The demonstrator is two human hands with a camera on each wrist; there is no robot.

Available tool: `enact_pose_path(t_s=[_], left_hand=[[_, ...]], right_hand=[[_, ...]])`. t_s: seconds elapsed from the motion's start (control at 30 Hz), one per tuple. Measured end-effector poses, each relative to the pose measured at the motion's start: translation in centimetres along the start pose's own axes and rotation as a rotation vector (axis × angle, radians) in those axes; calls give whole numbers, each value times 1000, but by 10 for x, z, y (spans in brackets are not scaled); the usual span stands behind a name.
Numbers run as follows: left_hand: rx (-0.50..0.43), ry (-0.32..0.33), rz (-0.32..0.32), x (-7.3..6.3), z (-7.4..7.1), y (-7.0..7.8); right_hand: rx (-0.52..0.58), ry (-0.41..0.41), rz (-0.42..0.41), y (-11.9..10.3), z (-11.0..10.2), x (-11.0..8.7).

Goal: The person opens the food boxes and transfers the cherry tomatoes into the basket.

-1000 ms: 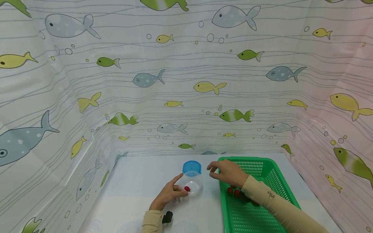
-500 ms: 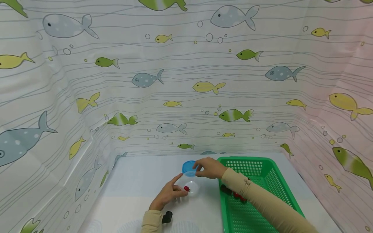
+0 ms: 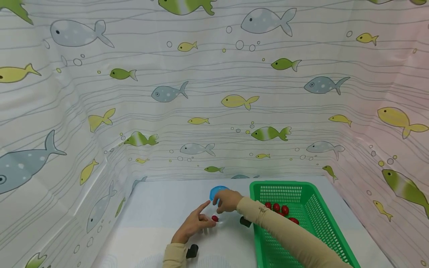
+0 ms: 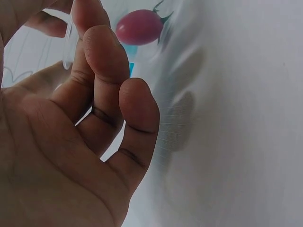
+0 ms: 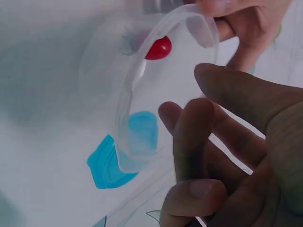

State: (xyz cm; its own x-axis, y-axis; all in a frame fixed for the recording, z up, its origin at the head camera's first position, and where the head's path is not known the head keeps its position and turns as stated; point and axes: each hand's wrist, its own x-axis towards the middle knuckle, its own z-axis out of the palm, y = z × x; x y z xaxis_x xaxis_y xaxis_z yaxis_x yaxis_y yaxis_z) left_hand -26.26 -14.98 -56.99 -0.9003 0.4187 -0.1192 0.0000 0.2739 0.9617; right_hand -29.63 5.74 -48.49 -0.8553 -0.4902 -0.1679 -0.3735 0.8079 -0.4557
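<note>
My left hand (image 3: 196, 222) pinches the rim of a clear plastic container (image 5: 124, 109), with its thumb on one side and fingers on the other. Inside lies a red cherry tomato (image 4: 140, 27) with a green stem. My right hand (image 3: 228, 201) is over the container, fingers loosely bent close to the rim; no object shows between its thumb and fingertips in the right wrist view. Just behind the container lies a blue lid (image 3: 216, 191), partly covered by the right hand in the head view.
A green plastic basket (image 3: 278, 247) stands on the right of the white table (image 3: 151, 208), holding several red tomatoes (image 3: 276, 207). The right forearm passes over it. Fish-patterned sheets (image 3: 201, 130) enclose the table at the back and sides.
My right hand has moved left from above the basket's edge to over the container, uncovering more of the tomatoes in the basket. The left hand and container stay put.
</note>
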Motion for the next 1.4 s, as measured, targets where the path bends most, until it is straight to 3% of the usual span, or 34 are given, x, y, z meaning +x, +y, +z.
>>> enact_pose_path(t_s=[0.2, 0.87, 1.1, 1.4], left_hand=[[10, 10, 2, 1, 0, -2], [20, -7, 25, 4, 0, -3], [17, -14, 29, 6, -1, -5], [13, -9, 16, 4, -1, -3]], right_hand=[[-26, -49, 49, -3, 14, 6], [-176, -53, -2, 2, 45, 19], [-181, -37, -27, 5, 48, 19], [-137, -49, -2, 1, 40, 16]])
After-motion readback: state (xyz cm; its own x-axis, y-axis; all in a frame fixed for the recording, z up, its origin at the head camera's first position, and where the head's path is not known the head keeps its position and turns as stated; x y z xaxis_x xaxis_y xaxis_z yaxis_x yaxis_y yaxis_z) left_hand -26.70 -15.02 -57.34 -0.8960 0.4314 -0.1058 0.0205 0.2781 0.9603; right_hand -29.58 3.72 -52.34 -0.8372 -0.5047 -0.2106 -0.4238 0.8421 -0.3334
